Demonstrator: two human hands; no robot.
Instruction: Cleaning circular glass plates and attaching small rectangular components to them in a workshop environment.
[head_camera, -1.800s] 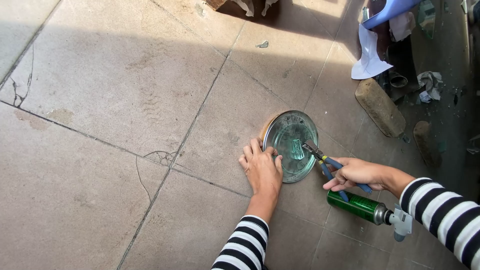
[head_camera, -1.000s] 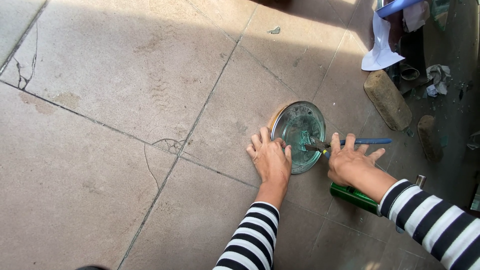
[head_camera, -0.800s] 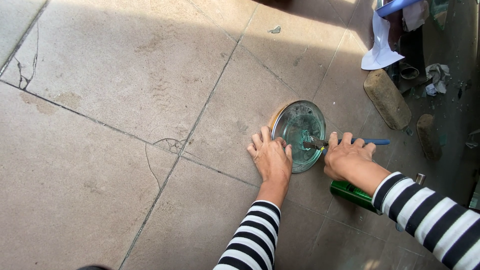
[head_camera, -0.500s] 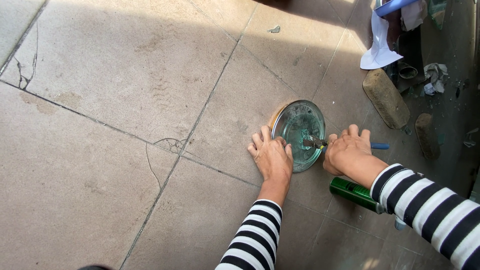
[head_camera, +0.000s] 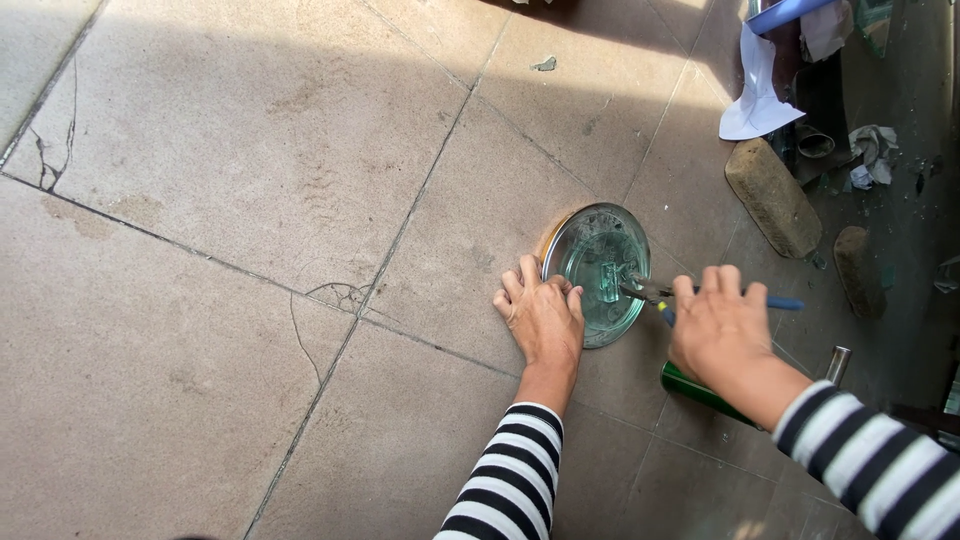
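Note:
A round green glass lid with a metal rim (head_camera: 597, 262) lies flat on the tiled floor. My left hand (head_camera: 540, 316) rests on the floor with its fingers against the lid's lower left edge. My right hand (head_camera: 718, 325) grips blue-handled pliers (head_camera: 655, 292), whose jaws reach onto the centre of the lid. A green cylindrical bottle (head_camera: 698, 388) lies under my right wrist, mostly hidden.
Two worn stones (head_camera: 772, 196) (head_camera: 859, 270) lie to the right of the lid. White paper (head_camera: 755, 84) and scraps of debris sit at the top right by a dark strip of ground. A cracked tile (head_camera: 335, 297) lies to the left.
My right hand has turned palm down over the pliers and shifted slightly right. The view has shifted a little. My left hand stays at the lid's edge.

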